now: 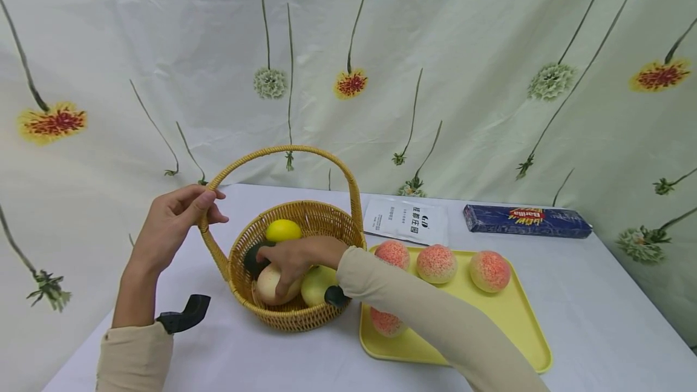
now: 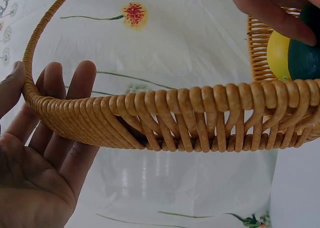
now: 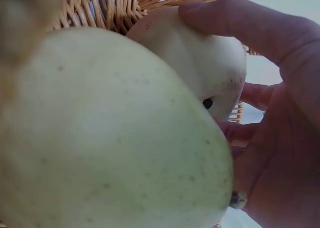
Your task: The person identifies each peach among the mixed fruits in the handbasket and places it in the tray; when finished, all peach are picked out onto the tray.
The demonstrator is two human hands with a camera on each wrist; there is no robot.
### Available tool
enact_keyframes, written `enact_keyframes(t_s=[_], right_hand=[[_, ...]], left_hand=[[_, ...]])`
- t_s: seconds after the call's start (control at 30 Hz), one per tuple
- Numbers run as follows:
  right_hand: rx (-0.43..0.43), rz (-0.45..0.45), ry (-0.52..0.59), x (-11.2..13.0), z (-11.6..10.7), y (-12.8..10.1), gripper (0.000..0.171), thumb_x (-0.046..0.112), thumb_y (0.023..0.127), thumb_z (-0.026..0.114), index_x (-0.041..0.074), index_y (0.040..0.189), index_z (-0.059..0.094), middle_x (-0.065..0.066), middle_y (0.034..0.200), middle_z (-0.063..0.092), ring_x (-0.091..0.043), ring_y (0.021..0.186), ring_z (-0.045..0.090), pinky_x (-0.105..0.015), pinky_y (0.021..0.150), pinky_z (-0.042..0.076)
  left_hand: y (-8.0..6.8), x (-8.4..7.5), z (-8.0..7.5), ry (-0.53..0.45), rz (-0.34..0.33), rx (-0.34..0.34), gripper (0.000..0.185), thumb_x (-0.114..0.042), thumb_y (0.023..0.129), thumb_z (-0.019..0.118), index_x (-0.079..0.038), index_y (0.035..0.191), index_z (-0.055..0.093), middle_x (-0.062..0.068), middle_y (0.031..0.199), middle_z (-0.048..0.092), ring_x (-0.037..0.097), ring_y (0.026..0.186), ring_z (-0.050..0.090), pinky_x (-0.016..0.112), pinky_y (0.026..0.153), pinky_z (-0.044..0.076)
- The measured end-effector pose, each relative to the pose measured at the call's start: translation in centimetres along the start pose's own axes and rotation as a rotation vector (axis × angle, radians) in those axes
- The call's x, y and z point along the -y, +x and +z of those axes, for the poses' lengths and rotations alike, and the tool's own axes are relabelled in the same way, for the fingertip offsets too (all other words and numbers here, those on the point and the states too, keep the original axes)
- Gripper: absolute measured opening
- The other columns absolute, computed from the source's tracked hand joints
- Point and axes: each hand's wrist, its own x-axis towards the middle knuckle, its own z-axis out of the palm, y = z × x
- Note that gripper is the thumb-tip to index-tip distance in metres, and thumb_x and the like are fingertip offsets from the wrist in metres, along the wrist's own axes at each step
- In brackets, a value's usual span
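Left hand grips the wicker basket handle; right hand curls around a pale apple inside, fruit crowding the rim.

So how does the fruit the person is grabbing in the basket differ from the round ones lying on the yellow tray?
The pale fruit is smooth and cream-coloured; the tray fruits are pink-red and speckled. It lies in the wicker basket, gripped by the right hand; they lie untouched on the yellow tray. It is the only one of its colour there; they number four. All look rounded and similar in size.
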Motion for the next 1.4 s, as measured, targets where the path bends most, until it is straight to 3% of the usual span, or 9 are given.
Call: enact_keyframes(t_s=[0.43, 0.6, 0.83, 1.0, 1.27, 1.4], right_hand=[[0.026, -0.022, -0.110, 0.6, -0.2, -0.4, 0.056, 0.038, 0.079, 0.074, 0.026, 0.129, 0.050, 0.003, 0.113, 0.047, -0.009, 0.101, 0.044, -0.024, 0.079, 0.041], [0.017, -0.018, -0.076, 0.6, -0.2, -0.4, 0.055, 0.034, 0.078, 0.076, 0.024, 0.124, 0.048, 0.001, 0.109, 0.046, -0.009, 0.096, 0.048, -0.022, 0.076, 0.042], [-0.008, -0.074, -0.005, 0.3, -0.2, -0.4, 0.058, 0.025, 0.076, 0.077, 0.014, 0.120, 0.041, 0.004, 0.100, 0.052, -0.007, 0.090, 0.051, -0.015, 0.076, 0.042], [-0.022, -0.047, 0.054, 0.5, 0.0, -0.8, 0.059, 0.023, 0.073, 0.080, 0.014, 0.112, 0.037, 0.003, 0.097, 0.051, -0.008, 0.089, 0.051, -0.015, 0.075, 0.043], [-0.042, -0.076, 0.090, 0.1, 0.2, -1.2, 0.076, 0.027, 0.073, 0.083, 0.013, 0.130, 0.035, 0.003, 0.117, 0.051, -0.003, 0.097, 0.051, -0.014, 0.083, 0.041], [-0.024, -0.130, 0.067, -0.3, 0.0, -1.2, 0.071, 0.030, 0.074, 0.082, 0.012, 0.130, 0.041, 0.005, 0.111, 0.054, -0.004, 0.094, 0.054, -0.015, 0.080, 0.044]], left_hand=[[0.0, -0.1, 0.0, 0.002, 0.012, 0.001, 0.026, -0.023, 0.101, 0.050, -0.001, 0.107, 0.063, 0.004, 0.075, 0.069, 0.014, 0.076, 0.068, 0.018, 0.079, 0.045], [0.1, -0.1, 0.1, 0.005, 0.003, -0.002, 0.027, -0.024, 0.101, 0.050, -0.001, 0.107, 0.062, 0.005, 0.075, 0.069, 0.014, 0.076, 0.068, 0.018, 0.079, 0.045], [-0.1, -0.1, 0.0, 0.007, -0.004, -0.004, 0.028, -0.025, 0.101, 0.050, 0.000, 0.107, 0.062, 0.005, 0.075, 0.069, 0.015, 0.077, 0.068, 0.019, 0.079, 0.044], [-0.2, -0.1, 0.0, 0.017, -0.015, -0.010, 0.030, -0.026, 0.101, 0.050, 0.000, 0.108, 0.062, 0.005, 0.075, 0.069, 0.015, 0.077, 0.068, 0.019, 0.080, 0.043], [-0.1, -0.1, 0.0, 0.004, -0.017, -0.004, 0.030, -0.026, 0.101, 0.050, 0.000, 0.108, 0.062, 0.005, 0.075, 0.069, 0.015, 0.077, 0.068, 0.019, 0.081, 0.043], [-0.2, -0.1, 0.0, 0.004, -0.009, -0.005, 0.029, -0.025, 0.101, 0.050, 0.000, 0.107, 0.062, 0.005, 0.075, 0.069, 0.014, 0.077, 0.068, 0.020, 0.082, 0.042]])
